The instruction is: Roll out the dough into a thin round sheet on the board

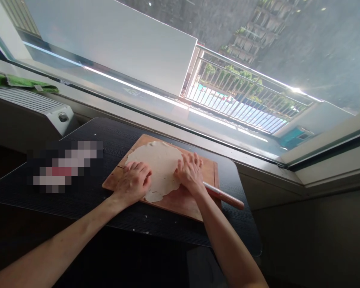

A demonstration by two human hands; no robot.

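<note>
A thin, pale sheet of dough with a ragged edge lies flat on a wooden board. Small tears show near its lower edge. My left hand is at the dough's left side, fingers curled in over the edge; the fingertips are partly hidden. At the right side, my right hand lies with its fingers apart and its thumb side touching the dough's edge. Beside my right wrist rests a knife-like tool with a wooden handle; the handle sticks out past the board, and its front part is hidden by my arm.
The board sits on a dark table with white specks. A blurred-out item lies at the left. Behind the table are a window sill and a large window. A white radiator with a green cloth stands at the far left.
</note>
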